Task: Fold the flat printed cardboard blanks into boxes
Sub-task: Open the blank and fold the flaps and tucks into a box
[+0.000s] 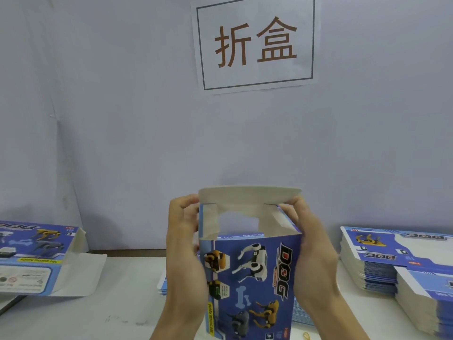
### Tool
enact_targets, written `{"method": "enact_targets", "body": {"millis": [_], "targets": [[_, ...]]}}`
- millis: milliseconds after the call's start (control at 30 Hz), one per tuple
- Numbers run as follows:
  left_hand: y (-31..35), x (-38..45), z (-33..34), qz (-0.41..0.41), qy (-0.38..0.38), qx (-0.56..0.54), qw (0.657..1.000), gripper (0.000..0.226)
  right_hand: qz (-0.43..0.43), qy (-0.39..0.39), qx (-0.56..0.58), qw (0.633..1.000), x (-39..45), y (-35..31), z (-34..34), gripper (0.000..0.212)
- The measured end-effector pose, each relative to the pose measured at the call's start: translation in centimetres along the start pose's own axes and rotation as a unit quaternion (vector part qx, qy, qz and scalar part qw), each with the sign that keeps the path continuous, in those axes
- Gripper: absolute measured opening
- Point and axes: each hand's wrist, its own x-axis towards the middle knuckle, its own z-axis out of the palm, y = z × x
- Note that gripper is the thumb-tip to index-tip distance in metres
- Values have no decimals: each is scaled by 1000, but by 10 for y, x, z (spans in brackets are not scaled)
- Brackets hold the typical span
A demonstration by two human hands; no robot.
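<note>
Hands: two, a left hand [182, 238] and a right hand [312, 244], both on one item.

Erected box [250, 278], held upright with its top flap [250, 196] raised: one.

Folded box [36, 258] lying on its side at the left of the table [127, 303], end flaps open: one.

Stacks of flat printed blanks: three were visible. One tall stack [367, 261] stood at the right, a second stack [426, 298] just beside and nearer than it, and a low stack [163, 283] lay behind the held box. Sheets per stack could not be counted.

Paper sign [255, 42] on the wall, bearing two printed characters: one.

Yellow rubber band [306, 336] on the table: one.
</note>
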Motion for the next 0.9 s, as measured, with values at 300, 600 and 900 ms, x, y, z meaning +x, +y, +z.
{"method": "enact_targets", "body": {"millis": [300, 600, 900], "targets": [[-5, 1, -8, 7, -74, 50, 996, 20, 32, -81, -18, 996, 1, -1, -13, 28], [-7, 2, -18, -18, -120, 89, 989, 23, 55, -120, -77, 988, 0, -9, -19, 39], [-1, 4, -16, 20, -113, 112, 987, 29, -27, -58, -104, 992, -2, -11, -3, 16]]}}
